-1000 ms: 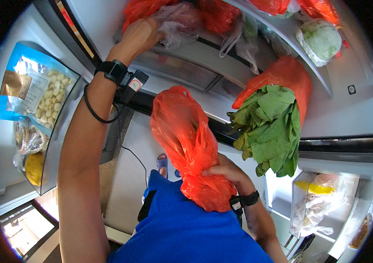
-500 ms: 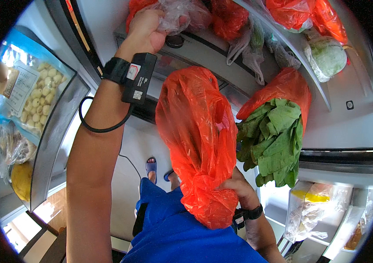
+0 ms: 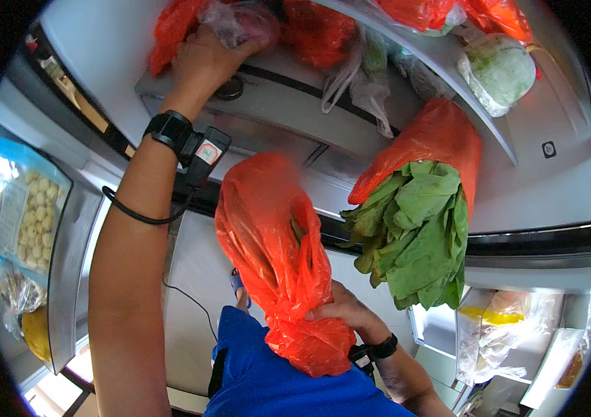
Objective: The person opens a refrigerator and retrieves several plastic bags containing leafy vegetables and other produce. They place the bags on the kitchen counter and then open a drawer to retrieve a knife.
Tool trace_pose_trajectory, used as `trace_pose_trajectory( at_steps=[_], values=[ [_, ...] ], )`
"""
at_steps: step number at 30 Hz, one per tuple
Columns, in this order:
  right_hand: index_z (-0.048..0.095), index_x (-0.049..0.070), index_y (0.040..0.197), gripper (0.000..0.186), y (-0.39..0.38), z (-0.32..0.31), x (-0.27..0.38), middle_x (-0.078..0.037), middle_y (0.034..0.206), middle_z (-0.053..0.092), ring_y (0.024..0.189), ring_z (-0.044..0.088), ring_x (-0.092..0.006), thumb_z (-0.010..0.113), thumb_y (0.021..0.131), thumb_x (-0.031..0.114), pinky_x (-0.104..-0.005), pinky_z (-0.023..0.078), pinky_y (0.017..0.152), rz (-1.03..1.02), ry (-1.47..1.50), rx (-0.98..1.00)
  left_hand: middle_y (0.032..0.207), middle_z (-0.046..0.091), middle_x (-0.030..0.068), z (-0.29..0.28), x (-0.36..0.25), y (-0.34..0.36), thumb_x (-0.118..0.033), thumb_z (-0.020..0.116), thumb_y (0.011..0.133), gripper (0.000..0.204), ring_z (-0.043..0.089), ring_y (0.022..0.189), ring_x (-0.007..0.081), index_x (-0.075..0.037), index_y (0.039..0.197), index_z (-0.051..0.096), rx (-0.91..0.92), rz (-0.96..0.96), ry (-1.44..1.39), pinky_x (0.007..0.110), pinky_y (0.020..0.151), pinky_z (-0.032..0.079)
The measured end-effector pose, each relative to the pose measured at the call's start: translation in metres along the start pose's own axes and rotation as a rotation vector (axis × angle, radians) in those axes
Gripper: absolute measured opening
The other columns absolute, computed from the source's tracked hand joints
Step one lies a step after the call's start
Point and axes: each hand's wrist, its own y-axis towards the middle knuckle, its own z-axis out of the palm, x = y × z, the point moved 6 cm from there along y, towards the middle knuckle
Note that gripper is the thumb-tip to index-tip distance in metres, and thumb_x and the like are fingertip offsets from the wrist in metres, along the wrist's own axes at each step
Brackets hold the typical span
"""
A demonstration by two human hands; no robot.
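Note:
My left hand [image 3: 205, 66] reaches onto the refrigerator shelf. Its fingers and thumb close round a clear plastic bag [image 3: 236, 21] with something pinkish inside; some fingertips are hidden. Beside that hand lies a red bag [image 3: 170, 35], with another red bag [image 3: 320, 31] to the right. My right hand [image 3: 343, 309] is closed on the gathered neck of a large red plastic bag [image 3: 268, 222], held in front of my body. A bit of green shows through its side. To its right, leafy greens [image 3: 424, 229] stick out of a red bag [image 3: 427, 142] resting at the shelf's front.
A shelf edge [image 3: 427, 66] crosses above, with a wrapped pale green melon-like item [image 3: 500, 69] near it. The open door at left holds a pouch of pale round seeds [image 3: 35, 215] and a yellow fruit [image 3: 36, 333]. Door bins [image 3: 504, 333] stand at right.
My view has shifted, so the shelf contents appear farther left. The large red bag in my right hand has moved left and lower. My left hand stays at the clear bag.

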Motion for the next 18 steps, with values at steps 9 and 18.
trace_pose_trajectory(
  at_steps=[9, 18],
  values=[
    [0.045, 0.003, 0.151, 0.086, 0.005, -0.019, -0.018, -0.011, 0.144, 0.061, 0.132, 0.056, -0.0223, 0.087, 0.081, 0.03, -0.0389, 0.039, 0.117, -0.026, -0.076, 0.026, 0.111, 0.071, 0.0341, 0.038, 0.066, 0.041, -0.072, 0.059, 0.092, 0.082, 0.071, 0.103, 0.0477, 0.004, 0.122, 0.069, 0.106, 0.16, 0.314, 0.052, 0.086, 0.058],
    [0.045, -0.001, 0.151, 0.086, 0.011, -0.037, -0.03, -0.013, 0.143, 0.061, 0.133, 0.054, -0.0228, 0.085, 0.08, 0.028, -0.0389, 0.038, 0.117, -0.043, -0.093, 0.026, 0.125, 0.066, 0.0341, -0.018, 0.039, 0.003, -0.055, 0.067, 0.093, 0.071, 0.064, 0.118, 0.0478, 0.001, 0.136, 0.061, 0.197, 0.089, 0.067, 0.052, 0.101, 0.05]
  ],
)
